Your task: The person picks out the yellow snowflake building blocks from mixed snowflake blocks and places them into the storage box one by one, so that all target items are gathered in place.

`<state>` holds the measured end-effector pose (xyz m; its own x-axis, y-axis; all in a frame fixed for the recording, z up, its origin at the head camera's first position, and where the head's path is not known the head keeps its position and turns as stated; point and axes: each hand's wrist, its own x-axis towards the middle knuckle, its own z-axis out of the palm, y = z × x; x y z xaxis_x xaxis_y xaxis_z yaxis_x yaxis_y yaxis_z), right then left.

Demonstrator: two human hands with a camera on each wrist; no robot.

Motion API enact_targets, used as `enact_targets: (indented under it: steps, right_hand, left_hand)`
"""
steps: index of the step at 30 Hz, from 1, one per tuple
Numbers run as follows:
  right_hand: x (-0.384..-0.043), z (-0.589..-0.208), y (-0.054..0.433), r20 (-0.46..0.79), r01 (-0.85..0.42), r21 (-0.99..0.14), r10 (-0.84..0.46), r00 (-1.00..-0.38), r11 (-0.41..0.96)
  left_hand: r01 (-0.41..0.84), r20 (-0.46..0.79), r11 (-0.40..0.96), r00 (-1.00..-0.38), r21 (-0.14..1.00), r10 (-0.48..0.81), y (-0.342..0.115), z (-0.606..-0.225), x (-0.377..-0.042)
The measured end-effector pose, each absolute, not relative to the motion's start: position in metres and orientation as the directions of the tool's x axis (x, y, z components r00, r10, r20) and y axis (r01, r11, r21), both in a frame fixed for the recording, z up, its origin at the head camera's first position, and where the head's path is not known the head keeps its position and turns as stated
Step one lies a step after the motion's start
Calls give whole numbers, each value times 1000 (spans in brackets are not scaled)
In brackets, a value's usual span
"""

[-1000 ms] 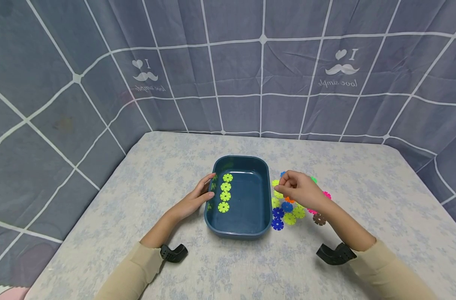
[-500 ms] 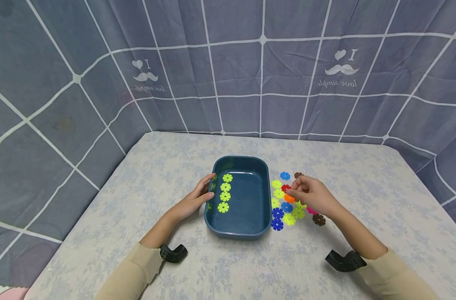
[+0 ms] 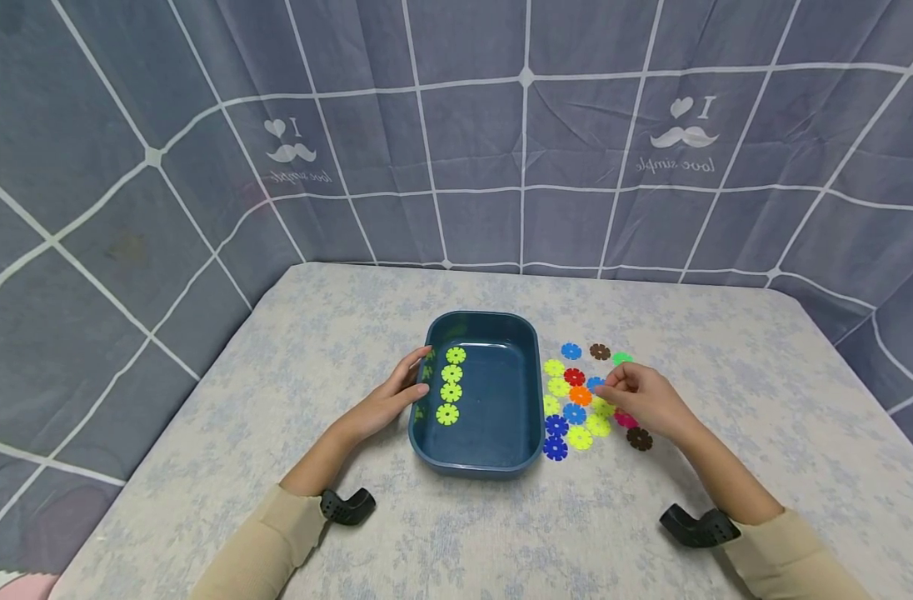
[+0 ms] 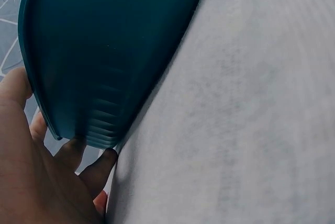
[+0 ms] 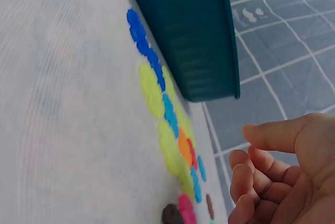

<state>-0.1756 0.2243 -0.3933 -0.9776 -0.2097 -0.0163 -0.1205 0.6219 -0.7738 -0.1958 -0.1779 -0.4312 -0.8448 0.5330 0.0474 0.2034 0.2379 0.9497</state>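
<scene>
My left hand (image 3: pixel 387 398) rests against the left side of a dark teal tray (image 3: pixel 477 470), its thumb and index fingertips on the rim. In the left wrist view, more fingertips touch the outer wall. Several yellow-green notched plastic discs (image 3: pixel 451 392) lie in a column inside the tray along its left. My right hand (image 3: pixel 646 402) hovers over loose discs to the tray's right, fingers loosely bent. A gap shows between thumb and index in the right wrist view, with nothing between them. Nearest its fingertips are a blue disc (image 3: pixel 594 383) and a yellow-green disc (image 3: pixel 602 407).
Around the right hand lie discs in red (image 3: pixel 574 377), orange (image 3: pixel 580 396), dark blue (image 3: pixel 556 448), pink (image 3: pixel 626 419), green (image 3: pixel 622 358) and brown (image 3: pixel 640 439). The table (image 3: pixel 351 317) has a pale floral cloth, with a grey-blue grid curtain (image 3: pixel 479 167) behind it.
My right hand has moved to the right and slightly nearer, away from the tray's edge, uncovering red, orange, blue and brown discs. The left hand and tray have stayed put.
</scene>
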Motion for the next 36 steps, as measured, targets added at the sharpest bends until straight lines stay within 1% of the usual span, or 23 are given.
enact_targets:
  steps: [13, 18, 29, 36]
  right_hand:
    - [-182, -410, 234, -46, -91, -704, -173, -984, 704]
    - [-182, -415, 235, -33, -98, -679, -164, -986, 728]
    - [-180, -418, 231, -47, -60, -634, -116, -992, 771]
    - [-179, -416, 228, -59, -35, -625, -92, -994, 780]
  left_hand:
    - [210, 51, 239, -841, 948, 539, -176, -430, -197]
    - [209, 50, 236, -839, 949, 541, -176, -430, -196]
    - [206, 55, 222, -838, 953, 543, -177, -429, -195]
    - [211, 56, 228, -839, 951, 541, -178, -430, -195]
